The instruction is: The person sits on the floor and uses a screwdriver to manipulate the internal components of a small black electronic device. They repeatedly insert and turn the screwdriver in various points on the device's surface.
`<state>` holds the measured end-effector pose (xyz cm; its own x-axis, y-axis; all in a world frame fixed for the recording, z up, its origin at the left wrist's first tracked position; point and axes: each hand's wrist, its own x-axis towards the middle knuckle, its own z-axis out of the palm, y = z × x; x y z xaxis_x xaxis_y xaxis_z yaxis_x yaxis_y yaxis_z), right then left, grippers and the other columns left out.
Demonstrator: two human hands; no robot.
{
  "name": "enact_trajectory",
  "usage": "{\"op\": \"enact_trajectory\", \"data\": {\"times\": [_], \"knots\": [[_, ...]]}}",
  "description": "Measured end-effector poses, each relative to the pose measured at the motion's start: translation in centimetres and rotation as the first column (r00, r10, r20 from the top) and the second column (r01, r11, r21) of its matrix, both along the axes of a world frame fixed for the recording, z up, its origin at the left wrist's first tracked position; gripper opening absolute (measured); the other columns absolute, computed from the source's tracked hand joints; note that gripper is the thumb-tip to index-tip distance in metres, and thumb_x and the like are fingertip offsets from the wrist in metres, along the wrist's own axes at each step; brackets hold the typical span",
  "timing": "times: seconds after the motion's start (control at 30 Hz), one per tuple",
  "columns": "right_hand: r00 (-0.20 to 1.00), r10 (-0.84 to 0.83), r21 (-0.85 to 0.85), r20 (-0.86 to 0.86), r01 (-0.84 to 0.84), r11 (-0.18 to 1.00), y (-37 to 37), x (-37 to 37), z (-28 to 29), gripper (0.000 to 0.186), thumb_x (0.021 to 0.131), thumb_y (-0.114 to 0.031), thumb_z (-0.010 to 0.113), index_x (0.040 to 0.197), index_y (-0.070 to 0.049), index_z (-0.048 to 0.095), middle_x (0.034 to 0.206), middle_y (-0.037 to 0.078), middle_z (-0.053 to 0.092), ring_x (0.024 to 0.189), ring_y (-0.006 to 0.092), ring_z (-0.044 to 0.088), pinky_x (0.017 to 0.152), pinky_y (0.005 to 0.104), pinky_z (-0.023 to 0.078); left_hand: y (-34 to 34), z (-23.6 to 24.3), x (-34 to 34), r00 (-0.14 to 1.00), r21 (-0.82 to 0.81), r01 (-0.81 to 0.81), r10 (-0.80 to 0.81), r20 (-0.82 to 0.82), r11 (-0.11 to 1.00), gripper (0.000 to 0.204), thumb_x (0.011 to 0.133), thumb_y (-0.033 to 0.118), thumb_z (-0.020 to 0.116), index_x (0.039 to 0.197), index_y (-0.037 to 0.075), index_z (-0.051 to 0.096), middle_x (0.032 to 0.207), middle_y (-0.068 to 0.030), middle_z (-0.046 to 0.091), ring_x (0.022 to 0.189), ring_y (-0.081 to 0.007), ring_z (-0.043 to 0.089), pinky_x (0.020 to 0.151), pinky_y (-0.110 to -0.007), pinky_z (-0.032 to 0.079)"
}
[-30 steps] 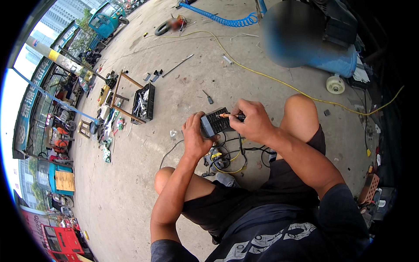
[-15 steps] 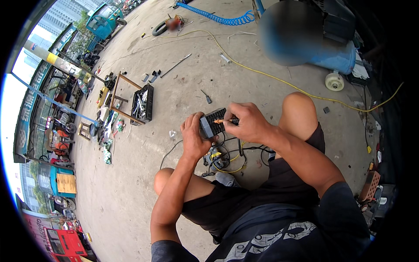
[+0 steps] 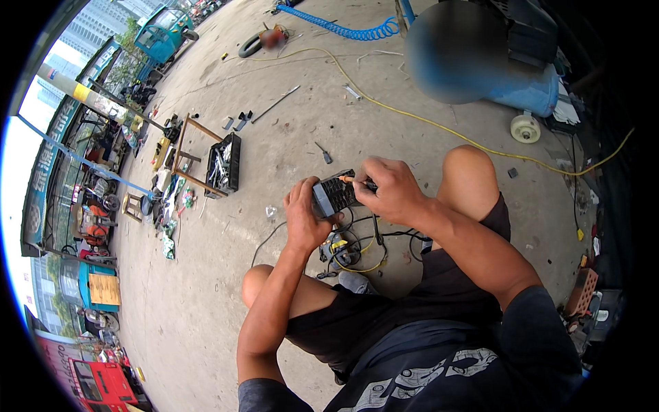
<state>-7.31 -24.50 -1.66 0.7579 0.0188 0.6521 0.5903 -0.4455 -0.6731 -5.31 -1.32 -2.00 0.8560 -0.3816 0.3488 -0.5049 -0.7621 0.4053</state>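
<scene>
My left hand (image 3: 304, 214) is wrapped round the left side of a dark finned box (image 3: 335, 198), which looks like a metal heat-sink case, holding it tilted above the ground between my knees. In my right hand (image 3: 391, 189) is a small orange-tipped tool (image 3: 347, 179), pinched between thumb and fingers. Its tip is at the far part of the fins; whether it touches them I cannot tell. My fingers hide most of the tool. Beneath the box, black cables (image 3: 391, 233) lie tangled around a yellow-and-grey object (image 3: 339, 244) near my shoe.
A screwdriver (image 3: 325, 155) lies on the concrete beyond the box. Further left stands a black crate (image 3: 234, 163) of metal tools beside a wooden frame (image 3: 180, 145). A yellow hose (image 3: 439, 123) crosses the ground to the right, near a blue tank (image 3: 535, 93) with a white wheel (image 3: 526, 128).
My right hand has shifted slightly away from me, carrying the orange tip from the middle of the fins to their far part. My left hand still holds the box, almost unmoved.
</scene>
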Motion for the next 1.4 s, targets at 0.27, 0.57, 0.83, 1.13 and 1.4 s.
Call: {"op": "enact_trajectory", "data": {"times": [0.27,0.57,0.83,1.13,1.4], "knots": [[0.991,0.129,0.015,-0.025,-0.129,0.992,0.1,0.0,0.1,0.017,0.084,-0.007,0.076,0.087,-0.004,0.06,0.08,0.015,0.069,0.075,0.0397,0.07,0.063,0.048,0.054,0.1,0.1,-0.2,1.0,-0.001,-0.01,0.01,-0.006,1.0,0.089,0.055,0.017,0.098,0.134,0.004,0.059,0.123,-0.0146,0.064,0.122,-0.038,0.059,0.108,-0.05,0.038],[0.989,0.144,-0.032,-0.022,-0.144,0.989,0.5,0.1,0.0,0.017,0.085,-0.007,0.075,0.089,-0.004,0.059,0.082,0.016,0.069,0.077,0.0409,0.069,0.065,0.0501,0.053,0.2,0.1,-0.1,1.0,0.015,-0.009,0.009,-0.003,1.0,0.092,0.052,0.016,0.1,0.133,0.004,0.058,0.124,-0.0141,0.064,0.121,-0.0392,0.058,0.108,-0.048,0.04],[0.996,0.059,-0.088,0.067,-0.053,0.995,0.8,0.0,-0.5,0.018,0.085,-0.006,0.075,0.088,-0.004,0.057,0.081,0.014,0.067,0.072,0.0392,0.068,0.06,0.0476,0.052,0.2,-0.1,0.0,1.0,0.005,-0.022,0.022,0.009,1.0,0.092,0.052,0.017,0.1,0.133,0.004,0.059,0.124,-0.0141,0.065,0.121,-0.0391,0.058,0.108,-0.048,0.04],[0.994,0.108,-0.013,0.012,-0.107,0.994,0.4,-0.2,0.1,0.017,0.083,-0.005,0.076,0.087,-0.004,0.059,0.081,0.014,0.069,0.075,0.0393,0.07,0.062,0.0481,0.054,0.3,0.0,-0.1,0.999,0.008,-0.034,0.034,-0.001,0.999,0.092,0.053,0.018,0.1,0.134,0.004,0.059,0.125,-0.0139,0.065,0.121,-0.0388,0.058,0.108,-0.048,0.04],[0.988,0.152,-0.031,0.029,-0.151,0.988,1.1,0.0,-0.3,0.018,0.084,-0.005,0.074,0.089,-0.004,0.057,0.083,0.015,0.067,0.075,0.0401,0.069,0.062,0.0483,0.053,0.2,-0.1,-0.1,1.0,0.005,-0.028,0.028,0.014,1.0,0.092,0.053,0.018,0.1,0.134,0.005,0.058,0.125,-0.0137,0.064,0.121,-0.0387,0.058,0.108,-0.048,0.04]]}}
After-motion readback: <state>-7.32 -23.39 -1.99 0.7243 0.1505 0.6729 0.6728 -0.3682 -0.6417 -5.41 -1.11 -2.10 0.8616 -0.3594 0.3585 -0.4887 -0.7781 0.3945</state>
